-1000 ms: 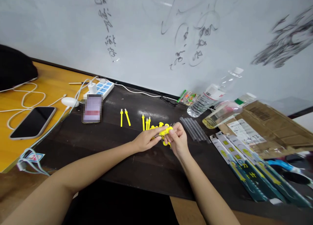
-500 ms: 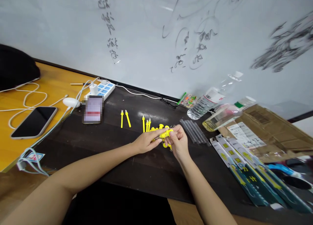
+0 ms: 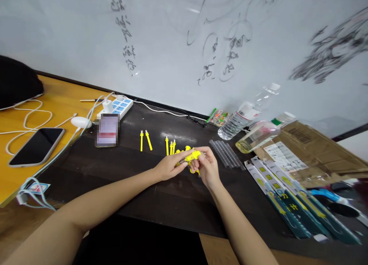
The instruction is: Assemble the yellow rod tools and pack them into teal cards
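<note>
I saw L hand (image 3: 168, 168) & R hand (image 3: 209, 169) fingers clamped on yellow part (image 3: 192, 156); judged slip poss. onto nearby pile (image 3: 188, 148) if pinch eased.

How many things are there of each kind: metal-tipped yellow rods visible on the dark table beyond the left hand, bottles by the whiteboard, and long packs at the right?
Yellow rods: 5 visible
Bottles: 2
Long packs: 3
Total: 10
</note>
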Motion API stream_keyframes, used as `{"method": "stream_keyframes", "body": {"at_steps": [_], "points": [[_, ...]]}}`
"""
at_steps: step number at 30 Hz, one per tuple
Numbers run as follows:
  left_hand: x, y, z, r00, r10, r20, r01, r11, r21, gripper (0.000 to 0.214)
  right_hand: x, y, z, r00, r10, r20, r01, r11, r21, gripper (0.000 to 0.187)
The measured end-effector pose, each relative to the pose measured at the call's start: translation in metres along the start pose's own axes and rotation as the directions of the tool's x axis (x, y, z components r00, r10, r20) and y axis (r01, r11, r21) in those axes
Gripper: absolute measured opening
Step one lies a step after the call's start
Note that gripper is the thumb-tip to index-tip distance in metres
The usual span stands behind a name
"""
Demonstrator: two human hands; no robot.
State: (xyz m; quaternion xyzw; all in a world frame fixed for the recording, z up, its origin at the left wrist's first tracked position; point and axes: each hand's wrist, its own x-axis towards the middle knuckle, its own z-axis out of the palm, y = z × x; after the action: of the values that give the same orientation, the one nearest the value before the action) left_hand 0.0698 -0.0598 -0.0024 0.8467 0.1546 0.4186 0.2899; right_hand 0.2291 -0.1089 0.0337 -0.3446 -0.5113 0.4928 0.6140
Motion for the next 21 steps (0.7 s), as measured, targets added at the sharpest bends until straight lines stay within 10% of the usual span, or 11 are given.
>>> {"method": "stream_keyframes", "body": {"at_steps": [9,13,17,21], "points": [[0.0,0.006,-0.008,0.989,-0.146,0.039,0.147,0.989,-0.033,0.051,0.005,0.0,-0.004,0.996,-0.065,-0.054,0.059,0.994,-0.096,0.029],[0.003,0.001,-0.015,0.858,-0.504,0.1,0.508,0.804,-0.308,0.05,0.02,-0.009,-0.045,0.926,-0.241,-0.292,0.116,0.915,-0.387,0.025],[0.007,-0.008,-0.019,0.711,-0.664,0.231,0.678,0.56,-0.476,0.045,0.026,-0.018,-0.089,0.907,-0.269,-0.325,-0.177,0.456,-0.872,0.015],[0.008,-0.01,-0.018,0.695,-0.67,0.261,0.687,0.512,-0.516,0.035,0.022,-0.019,-0.1,0.941,0.011,-0.339,-0.338,-0.049,-0.94,0.009]]}}
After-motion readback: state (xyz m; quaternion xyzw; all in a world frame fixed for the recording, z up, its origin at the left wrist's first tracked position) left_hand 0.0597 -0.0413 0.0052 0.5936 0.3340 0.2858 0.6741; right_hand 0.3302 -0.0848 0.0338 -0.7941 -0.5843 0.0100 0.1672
